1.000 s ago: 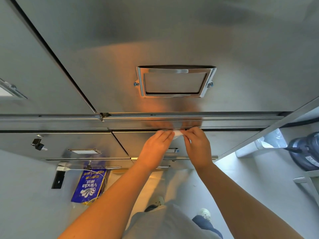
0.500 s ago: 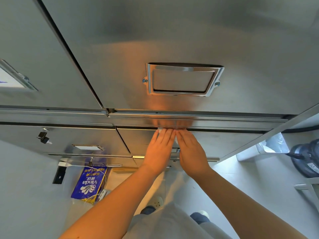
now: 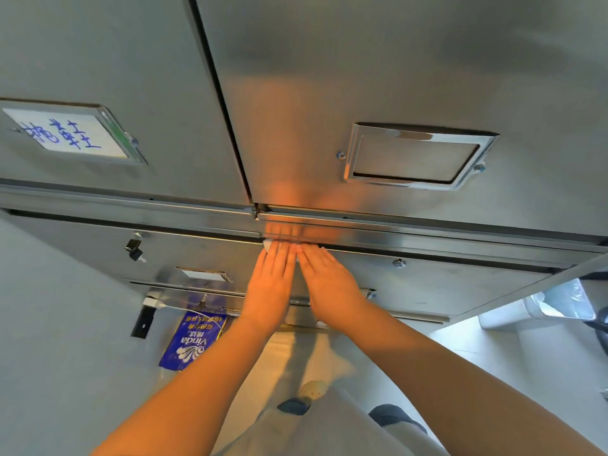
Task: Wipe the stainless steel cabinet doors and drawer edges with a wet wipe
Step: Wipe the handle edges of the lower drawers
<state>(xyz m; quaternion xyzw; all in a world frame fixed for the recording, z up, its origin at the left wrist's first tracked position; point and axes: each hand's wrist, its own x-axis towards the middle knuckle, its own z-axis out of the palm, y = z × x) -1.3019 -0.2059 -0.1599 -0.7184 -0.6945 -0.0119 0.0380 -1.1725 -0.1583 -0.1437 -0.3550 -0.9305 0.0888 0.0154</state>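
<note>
Pressing side by side, the left hand [image 3: 271, 284] and right hand [image 3: 332, 286] lie flat in the head view, fingers straight and close together, neither curled round anything. Their fingertips bear on the wipe [image 3: 268, 246], which shows only as a white sliver past the left hand's fingertips; the rest is hidden under the hands. The wipe sits at the top edge of the right drawer [image 3: 444, 284], just below the rail [image 3: 427, 233], and the rail mirrors the fingers as an orange glow. Above the rail stand two steel doors: the right door [image 3: 362, 77] bears a chrome recessed handle [image 3: 418, 156], and the left door [image 3: 115, 60] a framed label [image 3: 65, 133] with blue handwriting. The left drawer [image 3: 82, 245] has a lock with a key [image 3: 135, 251] in it. Below the drawers a blue Vinda pack [image 3: 192, 343] is on the floor [image 3: 493, 350] near the cabinet's foot. A pale shoe [image 3: 312, 388] shows between the forearms, and a bin [image 3: 539, 307] with a clear bag stands well apart at the right.
</note>
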